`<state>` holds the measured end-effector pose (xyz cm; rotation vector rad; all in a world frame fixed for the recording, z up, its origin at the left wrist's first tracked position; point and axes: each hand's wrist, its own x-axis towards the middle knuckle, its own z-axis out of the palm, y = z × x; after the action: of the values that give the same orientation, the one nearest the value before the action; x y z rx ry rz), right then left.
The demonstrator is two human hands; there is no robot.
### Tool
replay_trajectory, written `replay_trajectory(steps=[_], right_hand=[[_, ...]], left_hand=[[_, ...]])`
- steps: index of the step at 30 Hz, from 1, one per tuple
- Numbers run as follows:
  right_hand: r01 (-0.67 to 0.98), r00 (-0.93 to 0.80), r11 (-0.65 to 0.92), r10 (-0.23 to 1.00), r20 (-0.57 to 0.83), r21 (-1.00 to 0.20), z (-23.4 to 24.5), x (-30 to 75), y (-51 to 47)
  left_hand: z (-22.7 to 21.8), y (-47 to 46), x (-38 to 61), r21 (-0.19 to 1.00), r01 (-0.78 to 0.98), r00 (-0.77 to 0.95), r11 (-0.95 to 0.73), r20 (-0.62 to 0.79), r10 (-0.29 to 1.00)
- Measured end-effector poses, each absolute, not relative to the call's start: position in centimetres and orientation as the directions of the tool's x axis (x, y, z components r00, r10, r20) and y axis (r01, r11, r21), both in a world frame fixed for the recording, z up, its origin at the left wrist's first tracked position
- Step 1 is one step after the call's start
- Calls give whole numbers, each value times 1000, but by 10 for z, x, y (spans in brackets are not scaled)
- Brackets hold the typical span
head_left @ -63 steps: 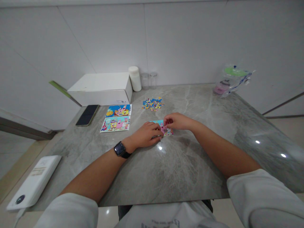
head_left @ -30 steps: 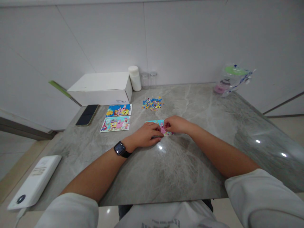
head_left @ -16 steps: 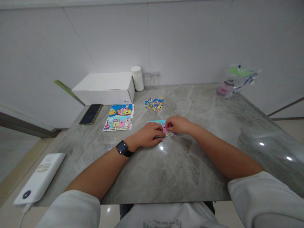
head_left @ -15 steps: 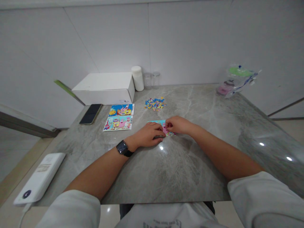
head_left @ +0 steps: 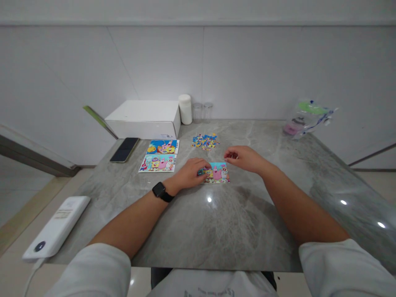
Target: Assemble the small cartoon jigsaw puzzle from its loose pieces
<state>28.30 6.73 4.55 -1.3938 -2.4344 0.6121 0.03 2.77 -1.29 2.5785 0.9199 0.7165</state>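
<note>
A small, brightly printed cartoon puzzle card [head_left: 219,172] lies flat on the table in front of me. My left hand [head_left: 192,172], with a black watch on its wrist, rests over the card's left end. Its fingers and thumb hold that end and cover part of the picture. Just above and to the right of the card is my right hand [head_left: 243,158], off the card. Its fingers are curled toward the thumb; whether a small piece is between them cannot be made out. Behind the card lies a heap of small colourful puzzle pieces [head_left: 205,141].
Two printed picture cards [head_left: 162,147] lie left of the heap, near a phone [head_left: 124,149]. Along the wall stand a white box [head_left: 144,117], a white bottle [head_left: 185,109] and two clear glasses [head_left: 207,112]. A plastic bag [head_left: 305,119] sits back right; a white power bank [head_left: 58,227] front left.
My right hand has lifted off the puzzle card and moved up and to the right, uncovering its right part. My left hand stays at the left end. The camera view has tilted up slightly.
</note>
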Motion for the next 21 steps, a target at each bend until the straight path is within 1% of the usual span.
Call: replay_trajectory(steps=[3,5,7,9,11,13,17,21], right_hand=[[722,-519,462,854,40,-515,56,290,63],[714,-549,483,835,22,-507,59,292,59],[721,-596,530,803,-9,-446,56,293,56],[720,-640,592,768,-15,-362,49,294,54],[699,-678,651,735,16,-295,37,296,51],[676,-700,687,712,59,-267,23,300,46],[625,-720,717,682,128,-308,-11,308,35],[623,-690,710,696,198,-328,-37,312,28]], left_hand=[[4,33,-15,433,572,600,-696,358,716],[19,36,-27,435,596,566,-675,368,738],[32,38,-37,429,622,528,-655,387,756],[38,38,-44,388,654,528,-650,382,759],[36,35,-47,340,668,565,-661,347,749],[27,30,-48,303,667,612,-681,299,732],[3,16,-49,271,676,635,-685,256,729],[-13,9,-49,287,654,663,-700,229,713]])
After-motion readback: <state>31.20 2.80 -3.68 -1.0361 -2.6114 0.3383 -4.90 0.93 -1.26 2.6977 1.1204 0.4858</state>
